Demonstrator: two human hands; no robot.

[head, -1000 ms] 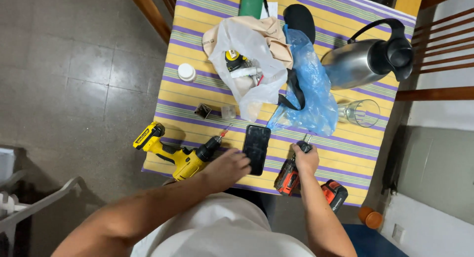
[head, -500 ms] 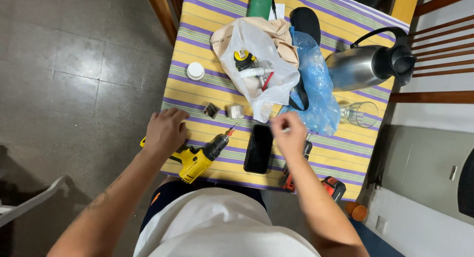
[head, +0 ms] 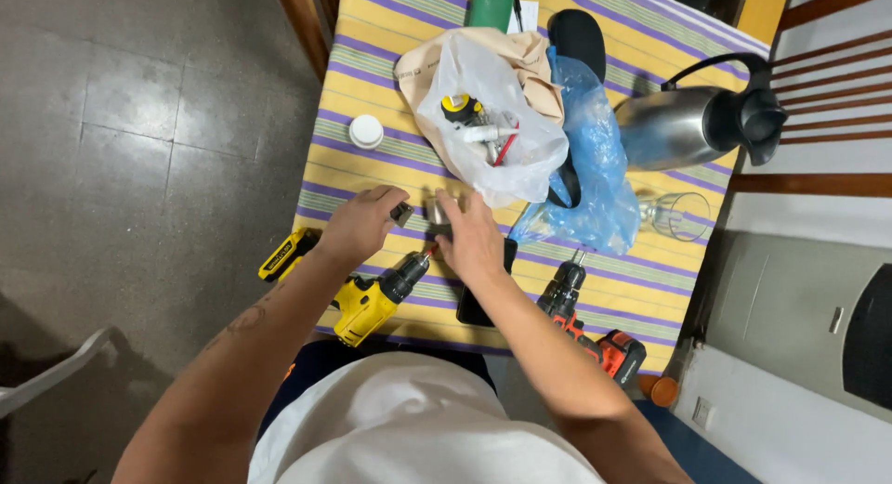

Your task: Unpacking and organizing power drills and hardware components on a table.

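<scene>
Both hands meet near the middle of the striped tablecloth [head: 372, 85]. Left hand [head: 358, 226] curls over a small dark metal piece [head: 401, 214], fingertips pinching it at the hand's 3 o'clock. Right hand [head: 472, 238] lies just beside it, fingers bent around a small grey cylinder [head: 435, 211]; whether it grips or only touches cannot be told.

At 6 o'clock from the hands lies a yellow drill [head: 367, 296], its bit tip pointing up toward the right hand and its battery end overhanging the table's near-left edge. Under the right wrist sits a black phone [head: 474, 307]. At 4 o'clock an orange-and-black drill [head: 585, 321] reaches the near edge.

At 12 o'clock a clear plastic bag [head: 497, 131] of small tools rests on a tan cloth [head: 530, 61], with a blue plastic bag [head: 595, 168] at 2 o'clock. Farther right stand a steel jug [head: 678, 126] and a glass [head: 683, 215] near the right edge. A white cap [head: 366, 131] lies at 11 o'clock, with bare cloth around it; this left strip is the widest open room.
</scene>
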